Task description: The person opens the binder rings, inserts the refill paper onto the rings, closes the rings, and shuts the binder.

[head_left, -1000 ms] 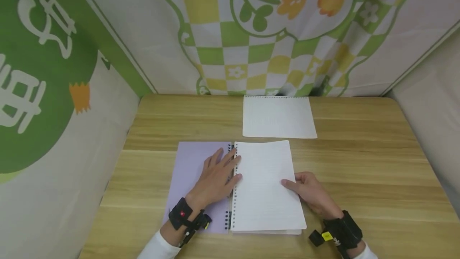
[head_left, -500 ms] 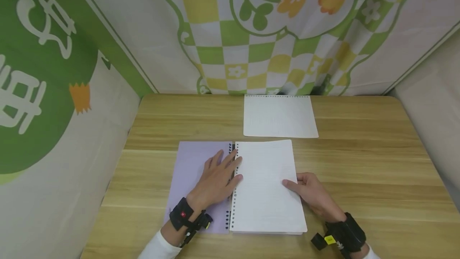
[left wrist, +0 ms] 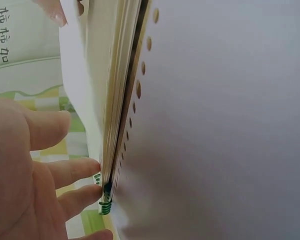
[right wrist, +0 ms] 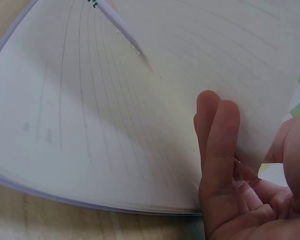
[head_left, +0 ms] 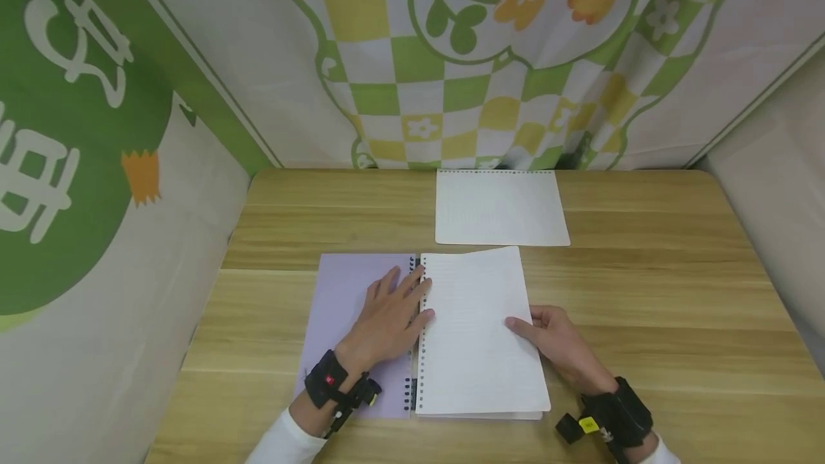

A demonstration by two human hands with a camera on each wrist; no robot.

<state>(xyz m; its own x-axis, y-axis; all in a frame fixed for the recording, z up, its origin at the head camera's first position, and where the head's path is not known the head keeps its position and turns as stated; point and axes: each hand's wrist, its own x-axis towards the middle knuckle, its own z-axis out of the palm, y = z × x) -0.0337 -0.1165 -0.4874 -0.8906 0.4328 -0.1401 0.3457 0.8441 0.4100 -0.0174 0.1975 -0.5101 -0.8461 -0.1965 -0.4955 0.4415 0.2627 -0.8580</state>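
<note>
A loose-leaf notebook lies open, its purple cover (head_left: 348,292) on the left and a stack of white lined sheets (head_left: 477,349) on the right. My left hand (head_left: 385,324) rests across the cover and the ring binding, fingers spread, fingertips touching the punched edge of the top sheet. My right hand (head_left: 563,349) pinches the sheets' right edge, thumb on top and fingers underneath. In the right wrist view, the pinched paper (right wrist: 230,55) is lifted off the pages below (right wrist: 100,130). Binding rings (left wrist: 105,202) show near the left fingertips in the left wrist view.
A separate punched lined sheet (head_left: 501,210) lies sideways behind the notebook, near the table's back edge. Bare wood tabletop (head_left: 670,292) extends to the right. A printed curtain (head_left: 451,113) hangs behind the table, and a fabric wall (head_left: 213,185) stands to the left.
The top right corner of the held paper has risen slightly. Both hands keep nearly the same places and hold.
</note>
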